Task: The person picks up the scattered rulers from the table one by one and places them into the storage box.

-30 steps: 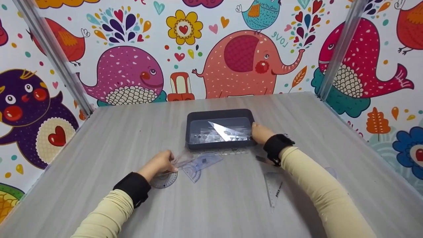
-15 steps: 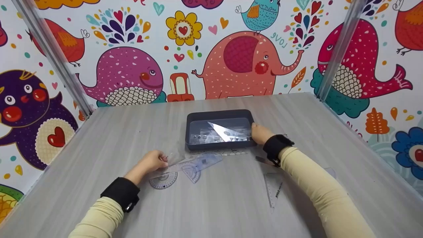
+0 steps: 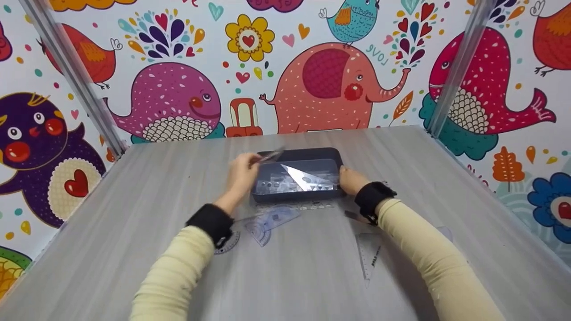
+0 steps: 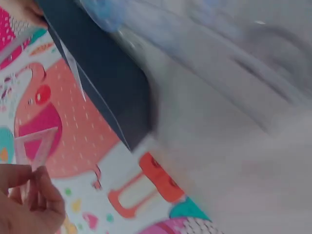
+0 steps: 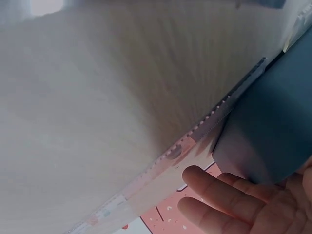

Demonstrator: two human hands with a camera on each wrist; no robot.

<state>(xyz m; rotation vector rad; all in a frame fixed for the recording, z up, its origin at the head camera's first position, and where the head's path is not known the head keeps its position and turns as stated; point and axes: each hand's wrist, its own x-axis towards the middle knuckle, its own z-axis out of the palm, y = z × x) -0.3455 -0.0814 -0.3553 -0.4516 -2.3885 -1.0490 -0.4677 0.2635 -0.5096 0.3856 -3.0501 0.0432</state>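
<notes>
My left hand [image 3: 243, 174] pinches a small clear set square [image 4: 48, 141] between thumb and fingers. It is raised over the back left corner of a dark grey box [image 3: 294, 195]. My right hand [image 3: 352, 179] holds the right side of the box at its rim; some of its fingers stretch along the outside in the right wrist view. Inside the box lie several clear rulers and a shiny set square [image 3: 303, 177]. In front of it are a bluish protractor [image 3: 281, 216], a smaller protractor [image 3: 259, 234] and a round-edged protractor [image 3: 230, 243], the last partly hidden by my left wrist.
A clear ruler [image 3: 316, 206] lies along the box's front. A set square [image 3: 366, 256] lies beside my right forearm, and a clear curved piece [image 3: 446, 232] shows past the sleeve. Patterned walls [image 3: 178, 98] close in the table [image 3: 178, 178] at the back and sides.
My left hand has lifted the clear set square from the table left of the protractors and carried it forward and right to the box. My right hand has stayed on the box.
</notes>
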